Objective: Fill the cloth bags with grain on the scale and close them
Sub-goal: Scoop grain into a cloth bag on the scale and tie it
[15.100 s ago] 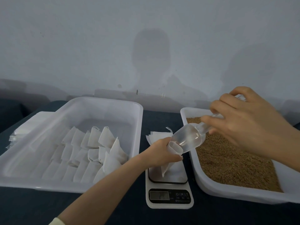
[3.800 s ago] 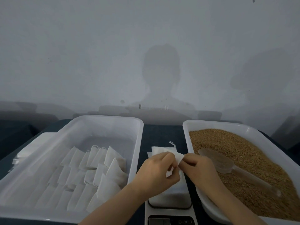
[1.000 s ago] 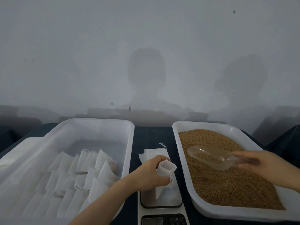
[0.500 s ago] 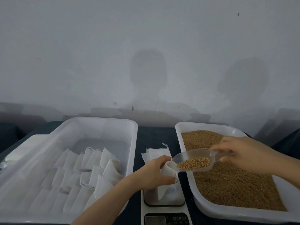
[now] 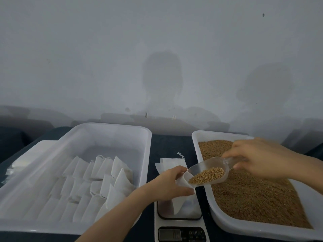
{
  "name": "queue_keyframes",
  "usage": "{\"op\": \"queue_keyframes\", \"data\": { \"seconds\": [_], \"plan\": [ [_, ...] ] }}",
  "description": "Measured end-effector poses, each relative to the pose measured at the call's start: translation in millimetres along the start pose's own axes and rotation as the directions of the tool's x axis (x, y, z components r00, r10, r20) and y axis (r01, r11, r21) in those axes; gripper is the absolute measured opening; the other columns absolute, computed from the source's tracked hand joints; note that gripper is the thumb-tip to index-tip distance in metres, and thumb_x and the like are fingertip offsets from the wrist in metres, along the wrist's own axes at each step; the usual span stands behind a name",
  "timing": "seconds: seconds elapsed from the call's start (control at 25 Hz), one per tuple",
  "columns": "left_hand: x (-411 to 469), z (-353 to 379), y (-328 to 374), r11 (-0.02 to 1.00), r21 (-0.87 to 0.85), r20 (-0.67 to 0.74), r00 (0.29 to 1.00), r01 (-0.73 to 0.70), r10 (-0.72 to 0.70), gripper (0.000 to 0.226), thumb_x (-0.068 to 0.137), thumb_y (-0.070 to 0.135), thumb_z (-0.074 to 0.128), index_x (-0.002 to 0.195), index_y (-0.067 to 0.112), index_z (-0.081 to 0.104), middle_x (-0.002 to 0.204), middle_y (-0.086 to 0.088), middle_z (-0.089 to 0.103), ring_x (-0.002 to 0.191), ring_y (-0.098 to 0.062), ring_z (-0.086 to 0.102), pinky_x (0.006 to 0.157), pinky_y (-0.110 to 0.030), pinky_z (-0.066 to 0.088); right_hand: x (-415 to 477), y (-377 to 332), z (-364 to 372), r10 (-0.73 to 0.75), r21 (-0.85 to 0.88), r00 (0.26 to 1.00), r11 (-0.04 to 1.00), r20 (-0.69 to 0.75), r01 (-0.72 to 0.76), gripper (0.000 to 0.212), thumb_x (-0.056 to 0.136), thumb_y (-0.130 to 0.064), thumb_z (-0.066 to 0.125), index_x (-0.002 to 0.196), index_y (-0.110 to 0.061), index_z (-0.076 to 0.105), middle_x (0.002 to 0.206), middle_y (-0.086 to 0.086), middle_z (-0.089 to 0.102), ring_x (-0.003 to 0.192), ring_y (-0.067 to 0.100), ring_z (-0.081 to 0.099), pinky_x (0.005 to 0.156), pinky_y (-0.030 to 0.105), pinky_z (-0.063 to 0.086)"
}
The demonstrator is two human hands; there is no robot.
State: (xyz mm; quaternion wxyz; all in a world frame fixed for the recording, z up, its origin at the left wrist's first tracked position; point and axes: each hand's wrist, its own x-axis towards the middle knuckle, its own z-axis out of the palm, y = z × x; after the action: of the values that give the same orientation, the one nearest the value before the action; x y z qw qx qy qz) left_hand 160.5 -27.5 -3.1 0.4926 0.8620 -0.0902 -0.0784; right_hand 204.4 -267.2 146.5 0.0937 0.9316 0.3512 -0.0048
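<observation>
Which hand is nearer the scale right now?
Left. The left hand holds the cloth bag just above the scale; the right hand grips the scoop out over the grain tray.

Quick tally: two white plastic tubs are counted, the left tub and the right tub, and only one is filled with grain. One digital scale and one clear scoop are seen. One open cloth bag is counted at the scale, plus one small stack of empty bags, where at least two layers can be made out. White bags in the left tub are lined up in about three rows, roughly twenty, but an exact number can't be pinned down because of overlap. One pale flat pile is spotted beside that tub. Two hands are counted: left hand, right hand.
</observation>
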Motion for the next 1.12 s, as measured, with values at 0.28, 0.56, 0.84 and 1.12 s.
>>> {"op": "queue_keyframes", "data": {
  "seconds": [0.28,0.56,0.84,1.12],
  "plan": [
    [-3,0,3,1.0,0.005,0.0,1.0,-0.021,0.021,0.054,0.079,0.042,0.072,0.127,0.031,0.048,0.119,0.013,0.058,0.108,-0.007,0.058,0.094,-0.03,0.053,10,-19,-22,-0.047,-0.128,0.999,0.991,0.02,0.049,0.026,0.09,-0.039,0.054,0.113,-0.052,0.054,0.088,-0.019,0.052,0.083,0.002,0.049,0.08,0.028,0.044],
    [-3,0,5,0.999,0.032,-0.027,1.0,0.005,-0.004,0.052,0.078,0.044,0.071,0.123,0.032,0.048,0.114,0.011,0.058,0.103,-0.011,0.059,0.092,-0.031,0.053,11,-43,-33,-0.146,-0.367,0.989,0.922,-0.026,0.126,0.031,0.092,-0.03,0.05,0.12,-0.042,0.052,0.095,-0.016,0.047,0.082,0.005,0.045,0.083,0.03,0.034],
    [-4,-2,7,0.997,0.081,-0.108,0.994,0.017,-0.008,0.054,0.084,0.041,0.069,0.13,0.027,0.045,0.121,0.006,0.056,0.106,-0.013,0.058,0.092,-0.03,0.053,3,-65,-35,-0.243,-0.553,0.958,0.824,-0.155,0.12,0.042,0.079,-0.005,0.043,0.11,-0.027,0.058,0.097,-0.003,0.05,0.09,0.02,0.048,0.077,0.034,0.028],
    [-2,1,6,0.989,0.137,-0.099,0.994,0.048,-0.035,0.058,0.082,0.036,0.071,0.131,0.025,0.041,0.121,0.004,0.053,0.106,-0.015,0.056,0.091,-0.033,0.052,-3,-72,-28,-0.282,-0.63,0.936,0.771,-0.211,0.09,0.079,0.061,0.003,-0.004,0.096,-0.019,0.062,0.085,0.001,0.051,0.08,0.024,0.05,0.077,0.036,0.034]
  ]
}}
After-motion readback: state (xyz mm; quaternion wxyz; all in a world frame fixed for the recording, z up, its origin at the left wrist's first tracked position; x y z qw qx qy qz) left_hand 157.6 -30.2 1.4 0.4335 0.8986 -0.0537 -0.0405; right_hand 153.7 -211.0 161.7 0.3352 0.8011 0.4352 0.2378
